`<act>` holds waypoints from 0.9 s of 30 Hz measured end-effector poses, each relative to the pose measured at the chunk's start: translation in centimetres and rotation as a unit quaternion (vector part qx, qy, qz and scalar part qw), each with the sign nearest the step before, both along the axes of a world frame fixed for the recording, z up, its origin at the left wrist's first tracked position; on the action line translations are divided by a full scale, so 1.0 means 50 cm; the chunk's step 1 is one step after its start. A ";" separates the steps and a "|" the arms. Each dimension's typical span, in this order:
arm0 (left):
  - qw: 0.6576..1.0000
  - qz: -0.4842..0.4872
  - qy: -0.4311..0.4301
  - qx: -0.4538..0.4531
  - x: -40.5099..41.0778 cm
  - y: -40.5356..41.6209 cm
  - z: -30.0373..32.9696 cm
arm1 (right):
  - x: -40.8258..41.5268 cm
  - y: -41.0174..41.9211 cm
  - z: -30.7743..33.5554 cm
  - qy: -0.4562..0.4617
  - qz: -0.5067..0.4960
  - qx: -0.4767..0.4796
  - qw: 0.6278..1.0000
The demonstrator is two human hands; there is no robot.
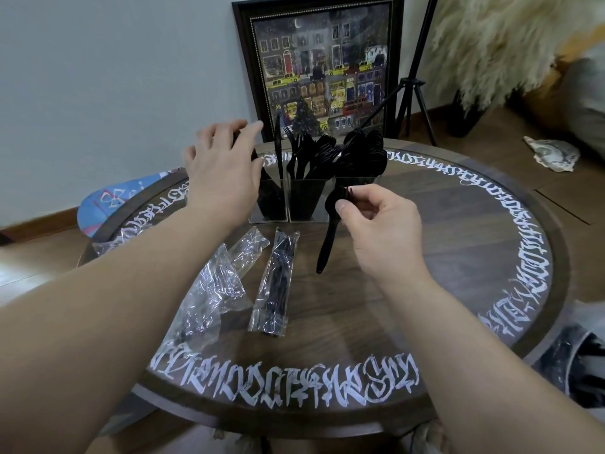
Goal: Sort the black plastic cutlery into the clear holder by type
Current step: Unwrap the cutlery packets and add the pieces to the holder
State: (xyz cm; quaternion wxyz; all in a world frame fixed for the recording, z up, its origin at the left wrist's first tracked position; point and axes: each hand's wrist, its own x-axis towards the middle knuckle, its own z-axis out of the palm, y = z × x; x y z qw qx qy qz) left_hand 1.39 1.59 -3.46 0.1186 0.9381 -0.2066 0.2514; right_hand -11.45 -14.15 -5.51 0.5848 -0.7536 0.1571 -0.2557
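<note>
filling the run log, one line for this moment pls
left hand: at holder | right hand: pinching cutlery | wrapped pack: on table

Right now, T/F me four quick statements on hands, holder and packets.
1. The right hand pinches black cutlery. True.
2. The clear holder has no cutlery in it. False: forks and spoons stand in it.
3. A sealed cutlery packet lies on the table. True.
4. The left hand rests flat on the table. False: it is raised beside the holder's left compartment.
</note>
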 end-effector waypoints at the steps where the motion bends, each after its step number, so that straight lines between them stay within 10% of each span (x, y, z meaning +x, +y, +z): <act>1: 1.000 -0.013 -0.013 0.008 -0.004 0.001 -0.001 | -0.001 0.000 0.000 0.001 -0.001 -0.001 1.000; 7: 0.994 -0.039 0.040 0.092 -0.005 0.001 -0.008 | -0.002 0.001 -0.001 0.001 -0.002 -0.010 1.000; 12: 0.991 -0.122 -0.047 -0.004 -0.044 -0.009 0.007 | -0.003 -0.007 0.001 0.000 -0.002 -0.007 1.000; 18: 0.949 -0.292 0.050 -0.103 -0.113 -0.052 0.013 | -0.010 -0.010 0.004 0.011 -0.003 -0.031 0.999; 27: 0.953 -0.261 0.052 -0.148 -0.133 -0.060 0.023 | -0.021 -0.019 0.013 0.019 -0.007 -0.042 0.999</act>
